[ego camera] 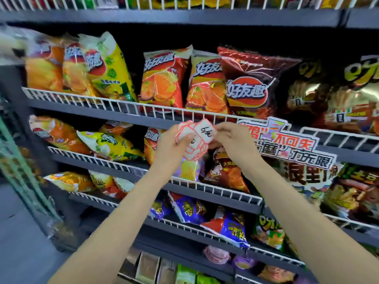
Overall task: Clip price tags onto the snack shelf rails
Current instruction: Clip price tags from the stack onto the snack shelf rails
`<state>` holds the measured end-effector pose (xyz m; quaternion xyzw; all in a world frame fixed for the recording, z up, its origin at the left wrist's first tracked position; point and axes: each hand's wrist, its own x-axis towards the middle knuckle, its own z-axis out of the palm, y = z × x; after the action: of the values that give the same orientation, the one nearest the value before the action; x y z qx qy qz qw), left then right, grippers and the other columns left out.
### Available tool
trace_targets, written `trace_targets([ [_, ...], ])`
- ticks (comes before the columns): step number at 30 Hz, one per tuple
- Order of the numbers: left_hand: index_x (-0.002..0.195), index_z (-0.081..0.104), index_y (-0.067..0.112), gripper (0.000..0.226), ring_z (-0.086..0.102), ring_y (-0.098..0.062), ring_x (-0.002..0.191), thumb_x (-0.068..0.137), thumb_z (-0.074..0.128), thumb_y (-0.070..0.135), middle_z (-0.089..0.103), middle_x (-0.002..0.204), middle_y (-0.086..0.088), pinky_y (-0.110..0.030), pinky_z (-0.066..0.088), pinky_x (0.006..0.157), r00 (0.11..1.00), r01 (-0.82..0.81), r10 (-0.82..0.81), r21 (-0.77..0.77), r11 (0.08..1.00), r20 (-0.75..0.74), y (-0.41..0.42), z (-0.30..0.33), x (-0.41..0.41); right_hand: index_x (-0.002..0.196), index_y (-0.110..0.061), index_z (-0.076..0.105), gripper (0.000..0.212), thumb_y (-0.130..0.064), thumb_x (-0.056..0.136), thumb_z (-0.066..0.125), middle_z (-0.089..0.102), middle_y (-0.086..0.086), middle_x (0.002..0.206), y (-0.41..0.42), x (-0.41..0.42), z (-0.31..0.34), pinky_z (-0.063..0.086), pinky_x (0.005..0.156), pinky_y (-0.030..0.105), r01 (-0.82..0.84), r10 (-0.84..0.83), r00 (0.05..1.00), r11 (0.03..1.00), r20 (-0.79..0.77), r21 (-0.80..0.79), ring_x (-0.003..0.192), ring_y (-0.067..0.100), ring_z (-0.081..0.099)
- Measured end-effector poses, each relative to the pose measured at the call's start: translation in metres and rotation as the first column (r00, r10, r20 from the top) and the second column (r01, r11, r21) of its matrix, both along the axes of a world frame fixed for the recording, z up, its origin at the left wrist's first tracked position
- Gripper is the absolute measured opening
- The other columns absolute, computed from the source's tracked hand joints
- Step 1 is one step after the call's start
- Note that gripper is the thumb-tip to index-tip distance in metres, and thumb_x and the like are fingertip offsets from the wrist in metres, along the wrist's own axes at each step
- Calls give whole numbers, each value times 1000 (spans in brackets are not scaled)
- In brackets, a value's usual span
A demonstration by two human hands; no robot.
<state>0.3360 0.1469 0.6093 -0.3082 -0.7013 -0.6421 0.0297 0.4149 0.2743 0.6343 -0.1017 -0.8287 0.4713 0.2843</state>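
My left hand [171, 149] grips a fanned stack of white price tags [193, 151] with red borders, held just below the white wire shelf rail [127, 105] of the chip shelf. My right hand [231, 138] pinches the top price tag [206, 131], which bears handwritten black numbers, and holds it at the stack's upper edge. Both hands meet in front of the dark shelf edge [114, 115], right under the red and brown chip bags [246, 85].
Chip bags fill several tiers of wire-fronted shelves. A large cut-out promotional sign [287, 148] with red and black characters hangs on the rail just right of my hands. A green frame [18, 160] stands at the far left. Grey floor [18, 232] lies lower left.
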Motion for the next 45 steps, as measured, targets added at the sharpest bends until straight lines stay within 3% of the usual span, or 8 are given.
trace_targets([
  [3,110,60,13,18,61,-14,87,93,54,11,64,95,-3,-20,50,75,999,-41,41,-19,999,-6,-15,0,-27,83,-10,61,12,-11,92,53,68,8,74,-12,-30,-3,43,54,20,41,-41,999,999,5,27,57,12,64],
  [7,103,60,15,12,63,-19,92,93,54,16,66,99,-7,-34,52,79,994,-112,112,-30,993,-11,-40,-4,-70,71,-21,56,22,-12,90,56,63,1,61,-34,-70,-6,37,44,16,85,-85,996,996,1,38,54,14,62],
  [11,96,55,14,7,57,-12,80,95,52,20,59,87,-2,-19,45,71,989,-147,145,-54,988,-32,-73,-10,-127,74,-19,59,20,-6,90,58,65,2,64,-64,-113,-4,54,55,25,86,-89,992,996,-85,-38,60,18,68],
  [15,123,52,11,31,58,-21,107,93,54,17,62,116,-6,-38,49,92,993,-115,117,-64,991,30,-101,-11,-184,81,-13,61,13,-4,89,58,68,9,71,-100,-154,-8,58,64,27,162,-170,974,985,-149,-66,62,12,69],
  [21,137,44,9,48,54,-24,119,92,55,19,57,130,-10,-38,45,99,999,31,-36,-170,985,-29,-119,-10,-223,81,-13,65,13,-11,91,57,71,4,75,-137,-194,-2,57,78,40,306,-305,934,952,-185,-28,72,14,70],
  [28,136,39,13,46,57,-18,79,93,55,18,61,90,-5,-26,43,68,983,97,-117,-145,985,-139,-132,-13,-233,77,-21,64,18,-12,91,57,68,-4,72,-151,-202,7,56,78,44,432,-404,889,896,-217,102,73,14,69],
  [31,140,37,15,51,56,-15,98,93,56,20,61,115,-6,-20,40,80,971,153,-180,-174,973,-157,-133,-10,-238,81,-16,65,15,-12,92,56,69,-1,73,-152,-206,8,56,78,44,457,-429,878,883,-211,105,73,16,69],
  [45,140,38,24,55,56,-15,112,90,60,22,56,129,0,-27,51,88,946,298,-314,-158,942,-87,-137,-16,-249,90,-10,70,15,-17,92,57,65,-3,77,-155,-221,17,41,68,6,486,-432,874,773,-222,407,71,7,58],
])
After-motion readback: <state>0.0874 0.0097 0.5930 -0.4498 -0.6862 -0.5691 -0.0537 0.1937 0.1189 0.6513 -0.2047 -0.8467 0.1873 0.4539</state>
